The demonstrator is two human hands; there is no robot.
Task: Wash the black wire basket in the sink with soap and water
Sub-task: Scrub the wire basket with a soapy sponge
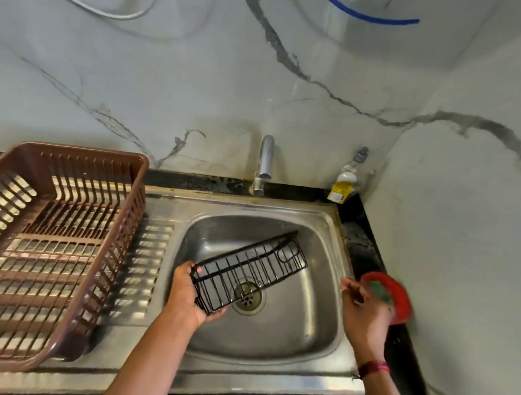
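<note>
While the black wire basket [247,271] hangs tilted over the steel sink [316,328], its near end is gripped by the left hand [189,295], fingers curled under the lower corner and thumb on the upper edge. Its far end points up toward the back right of the bowl, and the drain [248,297] shows through the wires. At the right rim of the sink the right hand [366,312] is blurred, its fingers bent around a green scrub pad [380,290] above a round red dish [398,296] on the dark bench [361,246]; how tightly it holds the pad I cannot tell. A red thread band [374,368] circles that wrist. Behind the bowl stands a chrome tap [263,164], with a clear soap bottle [346,180] in the corner. Left of the bowl, a brown plastic dish rack [60,248] sits on the ribbed drainboard [145,267].
</note>
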